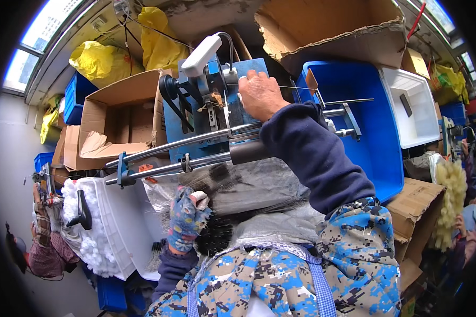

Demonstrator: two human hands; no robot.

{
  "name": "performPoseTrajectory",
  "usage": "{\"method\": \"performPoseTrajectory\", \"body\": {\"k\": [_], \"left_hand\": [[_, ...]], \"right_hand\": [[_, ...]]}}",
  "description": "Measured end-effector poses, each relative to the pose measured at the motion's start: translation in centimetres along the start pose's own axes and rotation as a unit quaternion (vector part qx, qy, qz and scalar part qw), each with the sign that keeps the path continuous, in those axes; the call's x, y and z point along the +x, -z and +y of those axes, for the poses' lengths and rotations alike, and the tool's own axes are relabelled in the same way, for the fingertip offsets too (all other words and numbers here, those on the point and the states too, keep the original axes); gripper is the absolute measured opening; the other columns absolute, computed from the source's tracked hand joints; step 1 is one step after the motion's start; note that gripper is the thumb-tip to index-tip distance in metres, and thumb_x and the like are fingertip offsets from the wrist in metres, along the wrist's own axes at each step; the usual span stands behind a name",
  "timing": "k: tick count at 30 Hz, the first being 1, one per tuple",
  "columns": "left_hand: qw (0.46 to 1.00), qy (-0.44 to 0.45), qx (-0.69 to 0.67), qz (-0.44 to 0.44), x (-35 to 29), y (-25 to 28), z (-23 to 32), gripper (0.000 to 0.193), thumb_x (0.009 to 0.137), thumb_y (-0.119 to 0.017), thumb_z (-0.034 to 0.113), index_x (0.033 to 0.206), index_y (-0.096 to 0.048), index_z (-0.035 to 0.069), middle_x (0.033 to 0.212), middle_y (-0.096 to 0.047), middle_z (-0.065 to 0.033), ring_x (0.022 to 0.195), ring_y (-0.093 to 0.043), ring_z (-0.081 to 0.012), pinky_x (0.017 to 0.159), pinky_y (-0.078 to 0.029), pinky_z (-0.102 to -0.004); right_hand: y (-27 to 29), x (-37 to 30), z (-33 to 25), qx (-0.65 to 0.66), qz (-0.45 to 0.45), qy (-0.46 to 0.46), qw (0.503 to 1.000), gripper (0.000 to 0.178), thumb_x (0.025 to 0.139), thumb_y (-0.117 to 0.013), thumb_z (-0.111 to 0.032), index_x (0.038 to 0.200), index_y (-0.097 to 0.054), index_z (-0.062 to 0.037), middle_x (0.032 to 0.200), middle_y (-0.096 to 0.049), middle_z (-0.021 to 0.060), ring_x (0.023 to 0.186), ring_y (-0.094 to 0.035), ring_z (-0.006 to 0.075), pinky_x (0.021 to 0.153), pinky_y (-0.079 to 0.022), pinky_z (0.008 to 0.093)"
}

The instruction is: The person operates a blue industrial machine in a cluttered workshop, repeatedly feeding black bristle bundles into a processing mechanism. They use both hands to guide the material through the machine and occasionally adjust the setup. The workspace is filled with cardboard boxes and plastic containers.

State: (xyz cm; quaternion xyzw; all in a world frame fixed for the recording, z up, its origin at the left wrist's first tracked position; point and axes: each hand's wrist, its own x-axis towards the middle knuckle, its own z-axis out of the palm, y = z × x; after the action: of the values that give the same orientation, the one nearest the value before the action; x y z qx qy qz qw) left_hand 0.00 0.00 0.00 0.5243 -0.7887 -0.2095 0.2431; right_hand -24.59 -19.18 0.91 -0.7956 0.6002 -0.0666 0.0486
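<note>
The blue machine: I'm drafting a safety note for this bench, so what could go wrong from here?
Snagging: the navy sleeve crosses in front of the metal rails and might catch on them.
Pinching: the right hand is at the blue machine with no glove showing, so it could be nipped if nearby parts move.
Hooking: the left hand wears a patterned glove that looks frayed, close to dark bristles that might hook its threads.

On your left you have a plain grey wall (17,132), and next to it a window (20,68) with dark frame lets in bright white daylight. On your upper right, another window (440,11) is also bright. The stained wall (232,11) before you carries a white socket (98,22). The pale area at lower left is perhaps floor (76,296).
</note>
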Motion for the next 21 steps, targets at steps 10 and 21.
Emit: {"method": "performPoseTrajectory", "body": {"k": [10, 21], "left_hand": [[0.999, -0.029, -0.005, 0.035, 0.8, -0.2, -0.1, 0.024, 0.067, -0.066, -0.003, 0.087, -0.058, 0.007, 0.072, -0.058, -0.0105, 0.067, -0.056, -0.0303, 0.065, -0.045, -0.0362], [0.999, -0.035, -0.012, 0.019, 0.1, -1.0, -1.1, 0.023, 0.068, -0.063, -0.004, 0.089, -0.057, 0.005, 0.071, -0.059, -0.0071, 0.066, -0.058, -0.0248, 0.066, -0.045, -0.0339]], "right_hand": [[-1.5, 0.0, -0.1, 0.010, 0.086, 0.026, 0.996, 0.012, 0.076, -0.052, -0.012, 0.082, -0.061, -0.0076, 0.087, -0.059, 0.0121, 0.082, -0.059, 0.0279, 0.069, -0.043, 0.0412], [-1.4, -0.4, -0.3, -0.007, 0.115, 0.040, 0.993, 0.009, 0.075, -0.053, -0.011, 0.081, -0.060, -0.0078, 0.084, -0.059, 0.0100, 0.080, -0.058, 0.0268, 0.067, -0.041, 0.0412]]}}
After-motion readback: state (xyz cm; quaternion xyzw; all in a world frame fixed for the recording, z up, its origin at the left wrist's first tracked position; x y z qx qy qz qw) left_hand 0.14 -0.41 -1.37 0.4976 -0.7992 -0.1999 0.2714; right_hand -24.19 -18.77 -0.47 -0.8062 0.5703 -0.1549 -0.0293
